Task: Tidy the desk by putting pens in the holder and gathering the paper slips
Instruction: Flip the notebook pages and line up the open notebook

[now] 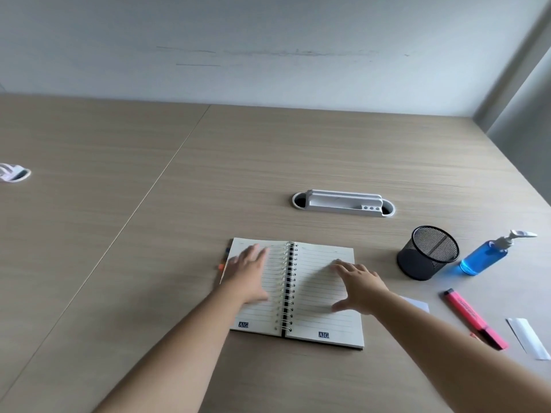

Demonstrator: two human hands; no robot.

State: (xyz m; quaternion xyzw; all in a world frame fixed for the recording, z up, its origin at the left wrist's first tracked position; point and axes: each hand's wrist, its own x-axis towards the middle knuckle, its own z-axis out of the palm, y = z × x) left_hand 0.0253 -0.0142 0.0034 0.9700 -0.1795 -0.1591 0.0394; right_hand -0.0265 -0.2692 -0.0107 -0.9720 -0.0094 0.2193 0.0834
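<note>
An open spiral notebook [316,320] lies on the desk in front of me. My left hand [249,277] rests flat on its left page and my right hand [359,286] hovers spread over its right page; neither holds anything. A black mesh pen holder [426,253] stands empty to the right. A pink highlighter [472,317] lies further right, with one white paper slip [529,338] beside it and another paper slip [419,304] partly hidden behind my right forearm. Coloured pen tips [222,265] peek out at the notebook's left edge.
A blue sanitiser bottle [486,253] leans beside the holder. A white cable grommet tray [343,202] is set into the wooden desk [149,234] behind the notebook. A second grommet [13,172] sits at the far left. A wall runs along the desk's back edge.
</note>
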